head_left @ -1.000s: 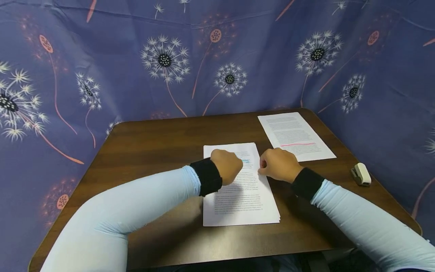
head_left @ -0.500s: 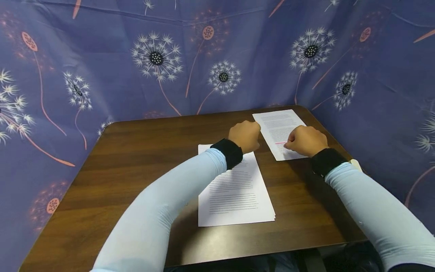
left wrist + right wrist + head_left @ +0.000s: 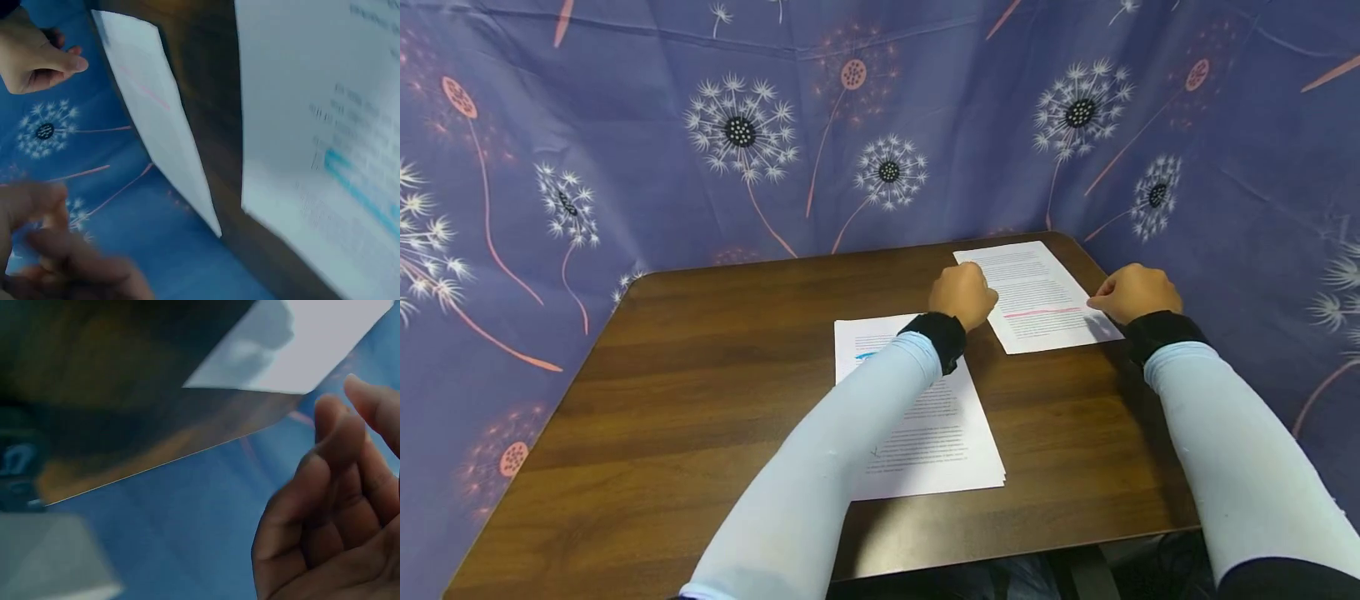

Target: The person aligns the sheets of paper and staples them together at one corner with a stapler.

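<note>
My left hand [image 3: 962,293] is over the near left edge of a printed sheet [image 3: 1026,279] with a pink highlighted line. Its fingers, blurred in the left wrist view, bend loosely and hold nothing. At the sheet's right side hovers my right hand [image 3: 1138,293]; in the right wrist view its thumb stands apart from half-curled fingers, with no paper between them. Nearer me lies a small stack of printed pages [image 3: 955,433], the top one marked with a blue highlight [image 3: 865,357]. My left forearm crosses over this stack and hides part of it.
Both papers lie on a brown wooden table [image 3: 700,400]. A small pale stapler with a dark end [image 3: 56,556] sits at the right edge, hidden behind my right arm in the head view. A blue dandelion-print cloth [image 3: 647,167] hangs around the table.
Both hands have left the near stack and moved forward and right to the pink-marked sheet. In the last half second the right hand has moved on to that sheet's right side.
</note>
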Demonstrator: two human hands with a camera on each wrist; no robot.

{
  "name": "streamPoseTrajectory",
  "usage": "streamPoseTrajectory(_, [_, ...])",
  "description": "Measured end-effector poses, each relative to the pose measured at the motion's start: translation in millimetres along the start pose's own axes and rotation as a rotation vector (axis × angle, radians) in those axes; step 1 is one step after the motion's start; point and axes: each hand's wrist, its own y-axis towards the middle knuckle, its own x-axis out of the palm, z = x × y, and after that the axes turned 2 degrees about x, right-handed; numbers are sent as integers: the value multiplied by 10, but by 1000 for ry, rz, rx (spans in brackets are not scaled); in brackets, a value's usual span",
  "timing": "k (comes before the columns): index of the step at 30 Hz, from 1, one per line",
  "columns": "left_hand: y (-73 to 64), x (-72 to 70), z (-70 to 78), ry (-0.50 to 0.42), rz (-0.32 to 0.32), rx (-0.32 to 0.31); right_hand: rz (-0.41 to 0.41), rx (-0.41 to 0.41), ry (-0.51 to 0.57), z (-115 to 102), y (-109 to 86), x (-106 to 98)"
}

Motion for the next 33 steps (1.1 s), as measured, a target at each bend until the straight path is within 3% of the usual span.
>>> streamPoseTrajectory(5, [-50,224,54,-106,-110,-128,2,52,-6,169,79,97])
streamPoseTrajectory(11, [-142,316,137,-256,-220,-223,-69,59,-52,213,123,181])
streamPoseTrajectory(20, [-126,326,219,-310,-257,-243,-173,142,-51,150,149,189])
streamPoseTrajectory(33, [-107,333,226,-378,-237,-257,-199,125,-73,158,136,210])
